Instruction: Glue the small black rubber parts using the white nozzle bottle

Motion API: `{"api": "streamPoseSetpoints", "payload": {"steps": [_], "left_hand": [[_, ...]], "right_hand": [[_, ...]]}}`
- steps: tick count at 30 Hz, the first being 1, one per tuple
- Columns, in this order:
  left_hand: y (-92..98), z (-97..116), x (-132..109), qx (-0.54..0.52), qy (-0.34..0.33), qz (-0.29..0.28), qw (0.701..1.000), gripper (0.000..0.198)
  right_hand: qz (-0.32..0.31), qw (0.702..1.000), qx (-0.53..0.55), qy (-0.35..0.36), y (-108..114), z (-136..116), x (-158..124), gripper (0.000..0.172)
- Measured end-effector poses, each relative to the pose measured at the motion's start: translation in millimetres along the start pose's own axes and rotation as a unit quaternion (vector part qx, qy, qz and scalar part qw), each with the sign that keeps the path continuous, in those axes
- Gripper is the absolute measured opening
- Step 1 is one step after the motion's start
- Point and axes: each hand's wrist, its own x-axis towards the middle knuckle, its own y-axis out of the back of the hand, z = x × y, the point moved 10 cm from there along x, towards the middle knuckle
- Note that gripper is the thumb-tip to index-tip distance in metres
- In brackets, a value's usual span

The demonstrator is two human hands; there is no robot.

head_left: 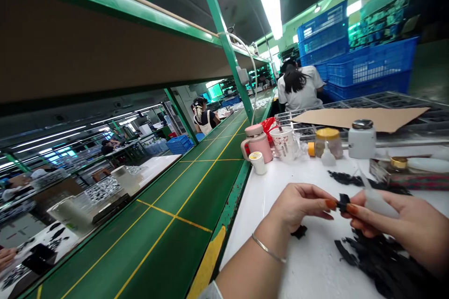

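Note:
Between the fingertips of both hands is a small black part (343, 202), its exact kind too small to make out. My left hand (298, 205), with a bracelet at the wrist, pinches its left side. My right hand (389, 212) pinches its right side and also holds a white squeeze bottle (380, 203) with a thin pointed nozzle tilted up. Beneath the right hand lies a heap of black parts (382, 261) on the white tabletop (259, 215). One loose black piece (299, 232) rests under my left hand.
Along the table's back stand a pink mug (259, 142), a small white tub (257, 163), a paper cup (283, 142), a yellow-lidded jar (329, 142) and a white metal-topped bottle (362, 139). A green conveyor belt (196, 182) runs at left. Blue crates (372, 65) and a co-worker (300, 84) are beyond.

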Motion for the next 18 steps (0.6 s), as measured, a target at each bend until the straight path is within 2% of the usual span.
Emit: {"api": "streamPoseSetpoints", "payload": {"steps": [2,4,6,10,13,16,18], "left_hand": [[4.0,7.9,-1.8,0.008,-0.022,0.016,1.000,0.040],[13.5,21.5,-4.7,0.031,-0.063,0.060,0.996,0.036],[18.4,28.6,-5.6,0.016,-0.073,0.071,0.995,0.032],[29.1,37.9,-6.8,-0.007,-0.096,0.080,0.992,0.027],[36.3,46.4,-9.8,-0.015,-0.135,0.089,0.987,0.025],[45.8,63.9,-14.5,-0.025,-0.190,0.117,0.974,0.026],[55.1,82.1,-27.1,-0.039,-0.241,0.155,0.957,0.029]], "right_hand": [[-0.076,0.997,0.002,-0.010,-6.0,-3.7,1.4,0.029],[-0.149,0.988,-0.021,-0.029,-11.1,-4.5,0.7,0.025],[-0.217,0.973,-0.070,-0.023,-16.8,-4.7,-1.7,0.018],[-0.231,0.963,-0.142,0.011,-13.1,-1.9,-2.0,0.013],[-0.240,0.958,-0.158,0.011,-11.5,2.8,-2.9,0.017],[-0.208,0.964,-0.166,0.000,-2.5,5.4,4.2,0.022],[-0.175,0.969,-0.175,-0.007,3.2,6.2,9.7,0.023]]}}
